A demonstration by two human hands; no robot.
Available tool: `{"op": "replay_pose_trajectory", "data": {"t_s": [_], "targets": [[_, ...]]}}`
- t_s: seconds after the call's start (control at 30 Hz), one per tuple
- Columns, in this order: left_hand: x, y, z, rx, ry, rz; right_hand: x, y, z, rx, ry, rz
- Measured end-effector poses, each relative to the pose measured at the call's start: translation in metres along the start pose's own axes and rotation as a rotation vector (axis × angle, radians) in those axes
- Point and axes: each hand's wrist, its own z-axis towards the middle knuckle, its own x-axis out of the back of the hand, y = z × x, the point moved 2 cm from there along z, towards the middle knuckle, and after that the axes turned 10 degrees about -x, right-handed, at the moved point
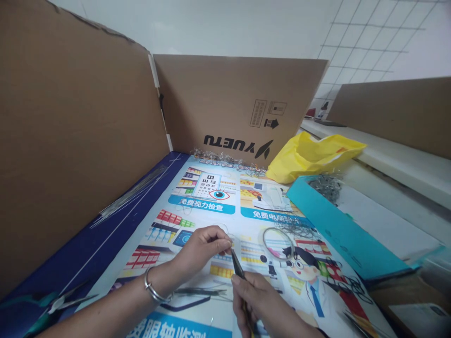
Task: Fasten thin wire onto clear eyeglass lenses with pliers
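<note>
My left hand (211, 240) is closed in a pinch near the middle of the printed sheet. A thin wire loop (225, 227) shows faintly just above its fingers, and what lies between the fingertips is too small to make out fully. My right hand (255, 300) is wrapped round a dark, tapered tool like tweezers (237, 265). The tool's narrow tip points up to the left fingertips and meets them or nearly so. To the right of both hands, a coil of wire (278, 244) lies on the printed sheet (207, 324).
Cardboard walls (225, 94) stand at the back and left. Teal-handled pliers (52, 305) lie front left, straight wires (130, 195) along the left. Wire tangles (296, 228) lie right of centre. A yellow bag (310, 157) and turquoise box (345, 239) are on the right.
</note>
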Motion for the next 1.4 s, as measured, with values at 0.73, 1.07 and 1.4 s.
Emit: {"op": "replay_pose_trajectory", "data": {"t_s": [0.73,1.07,1.4], "targets": [[0.0001,-0.0076,-0.0026,-0.101,-0.070,0.076,-0.0004,0.0017,0.0018,-0.021,-0.016,0.056],[0.0010,-0.0068,-0.0030,-0.124,-0.093,0.139,-0.0032,-0.0045,-0.0031,-0.012,-0.013,0.049],[-0.0024,-0.0011,-0.0066,-0.133,-0.011,0.304,-0.0029,-0.0046,-0.0032,-0.033,-0.009,0.001]]}}
